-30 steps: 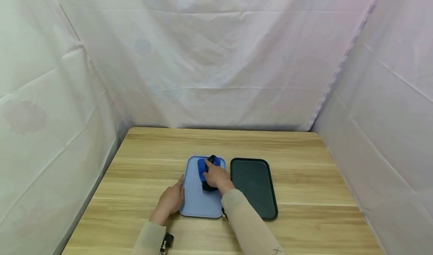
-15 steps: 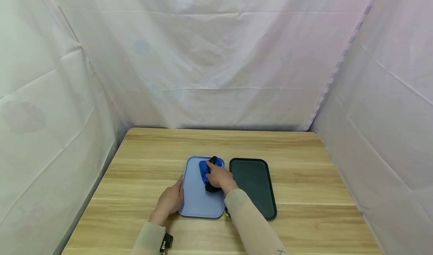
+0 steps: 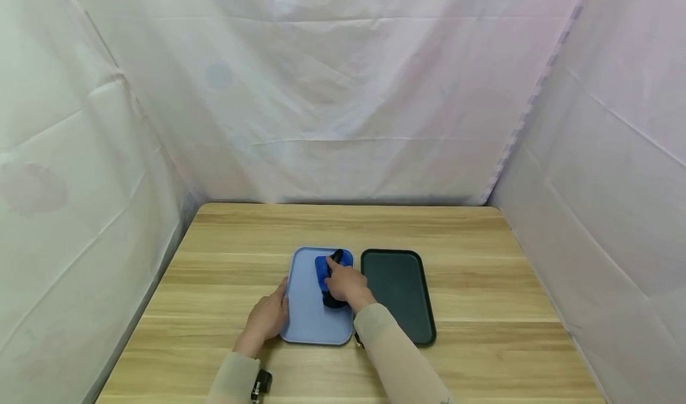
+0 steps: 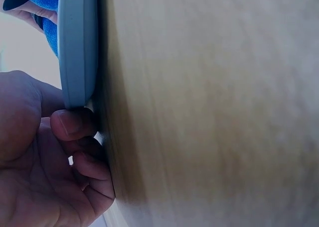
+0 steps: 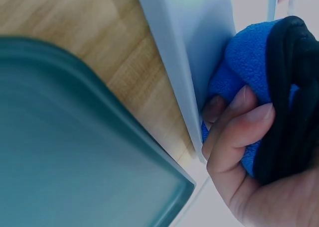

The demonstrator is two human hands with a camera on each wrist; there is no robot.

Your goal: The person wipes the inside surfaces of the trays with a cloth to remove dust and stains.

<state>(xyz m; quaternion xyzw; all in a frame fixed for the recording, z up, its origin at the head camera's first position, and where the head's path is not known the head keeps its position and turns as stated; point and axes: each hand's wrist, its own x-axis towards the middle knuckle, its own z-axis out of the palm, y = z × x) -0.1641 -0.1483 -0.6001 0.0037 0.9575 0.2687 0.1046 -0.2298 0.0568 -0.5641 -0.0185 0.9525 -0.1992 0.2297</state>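
1. the blue cloth (image 3: 321, 268) with black trim (image 3: 333, 302) is held on the right half of the light blue tray (image 3: 305, 320), directly beneath and left of the right hand (image 3: 345, 282).
2. its long axis is laid roughly near to far; the right hand is nearer to it, and it is kept well apart from the left hand (image 3: 268, 314).
3. the cloth is grasped by the right hand with bent fingers, the index finger (image 3: 331, 262) being stretched toward the far end; the forearm is angled in from near right.
4. the tray's left edge is pinched by the left hand.
5. the dark green tray (image 3: 399, 291) is set just right.
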